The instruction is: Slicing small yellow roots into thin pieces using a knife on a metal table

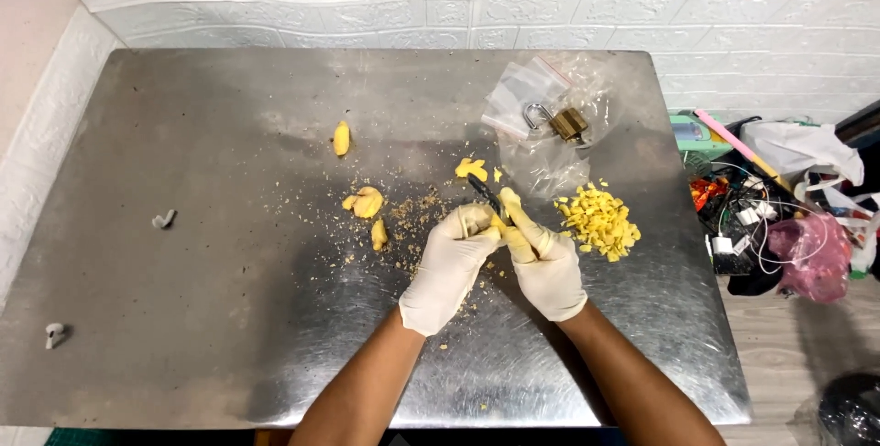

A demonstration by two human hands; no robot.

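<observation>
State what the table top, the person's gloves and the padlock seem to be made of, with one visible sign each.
Table top: likely stainless steel; dull grey sheen, smeared reflections.
Gloves on left hand and right hand: probably latex or similar; thin, cream-white, creased.
Padlock: brass-coloured body, silvery shackle, apparently metal.

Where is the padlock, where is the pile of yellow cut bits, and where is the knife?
padlock (569, 122), head view, on its brass body.
pile of yellow cut bits (600, 221), head view, middle of the heap.
knife (482, 189), head view, on the dark blade above the gloved hands.
</observation>
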